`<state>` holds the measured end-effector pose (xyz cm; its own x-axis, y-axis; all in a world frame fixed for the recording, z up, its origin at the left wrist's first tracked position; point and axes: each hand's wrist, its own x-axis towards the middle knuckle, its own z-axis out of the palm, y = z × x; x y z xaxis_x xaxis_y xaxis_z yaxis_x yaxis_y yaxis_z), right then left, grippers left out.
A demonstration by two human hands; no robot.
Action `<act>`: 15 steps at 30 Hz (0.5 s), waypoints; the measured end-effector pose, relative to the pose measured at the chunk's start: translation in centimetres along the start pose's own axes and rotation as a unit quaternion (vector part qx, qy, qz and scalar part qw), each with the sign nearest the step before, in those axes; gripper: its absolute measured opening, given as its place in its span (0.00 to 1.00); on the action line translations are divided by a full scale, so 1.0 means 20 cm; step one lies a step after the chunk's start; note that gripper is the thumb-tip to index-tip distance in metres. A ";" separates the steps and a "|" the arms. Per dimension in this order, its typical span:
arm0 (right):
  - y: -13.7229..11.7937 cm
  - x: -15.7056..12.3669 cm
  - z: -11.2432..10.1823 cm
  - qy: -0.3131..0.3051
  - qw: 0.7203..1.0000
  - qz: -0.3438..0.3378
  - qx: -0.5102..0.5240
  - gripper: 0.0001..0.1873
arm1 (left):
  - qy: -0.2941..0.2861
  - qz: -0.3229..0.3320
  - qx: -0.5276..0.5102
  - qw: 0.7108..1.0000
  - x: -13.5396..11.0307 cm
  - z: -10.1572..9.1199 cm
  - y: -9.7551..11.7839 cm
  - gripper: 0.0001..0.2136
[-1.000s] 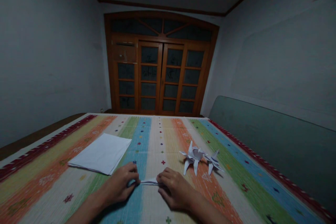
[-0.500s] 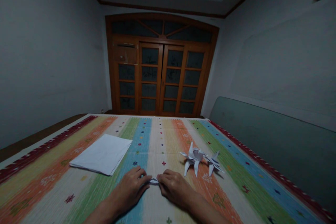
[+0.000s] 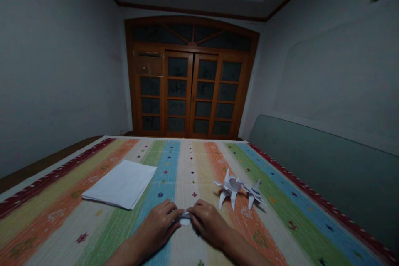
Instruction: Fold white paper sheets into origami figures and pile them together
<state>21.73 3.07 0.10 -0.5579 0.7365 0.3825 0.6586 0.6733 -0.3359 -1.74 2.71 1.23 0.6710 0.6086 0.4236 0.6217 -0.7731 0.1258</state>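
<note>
A small folded piece of white paper [image 3: 185, 221] is pinched between my two hands, low over the near middle of the striped tablecloth. My left hand [image 3: 162, 221] is closed on its left end, thumb and fingers pressed together. On the right end, my right hand [image 3: 208, 221] grips it the same way. Much of the paper is hidden behind my fingers; a pale flap shows below the pinched edge. To the right stand folded white paper figures [image 3: 232, 187] with pointed tips, touching or nearly touching one another.
A stack of white paper sheets [image 3: 121, 185] lies on the left of the striped tablecloth [image 3: 199, 241]. Along the right side of the table runs a grey-green chair or bench back [image 3: 324, 166]. Wooden doors with glass panes [image 3: 191, 91] stand beyond the far edge.
My left hand has shifted slightly right, closer to my right hand. More of the paper's pale lower flap now shows between them. The stack and paper figures have stayed put.
</note>
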 end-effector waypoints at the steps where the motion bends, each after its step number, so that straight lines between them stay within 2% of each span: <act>1: 0.00 0.00 -0.01 0.002 1.000 0.002 0.008 0.13 | 0.005 0.007 0.003 1.000 0.00 0.00 0.00 0.16; 8: -0.03 -0.02 -0.04 0.013 0.998 -0.034 0.047 0.11 | 0.035 0.072 0.038 0.996 0.02 0.03 -0.02 0.07; 11: -0.04 -0.02 -0.04 0.019 0.998 -0.035 0.042 0.16 | 0.016 0.029 0.004 0.999 0.03 0.04 -0.01 0.07; 15: -0.05 -0.01 -0.03 0.046 0.998 -0.041 0.029 0.05 | 0.010 -0.035 -0.041 0.999 0.04 0.04 0.03 0.08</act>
<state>21.58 2.22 0.78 -0.5590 0.6712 0.4868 0.5809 0.7360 -0.3476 -0.51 2.89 0.93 0.6181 0.6582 0.4298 0.6310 -0.7415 0.2281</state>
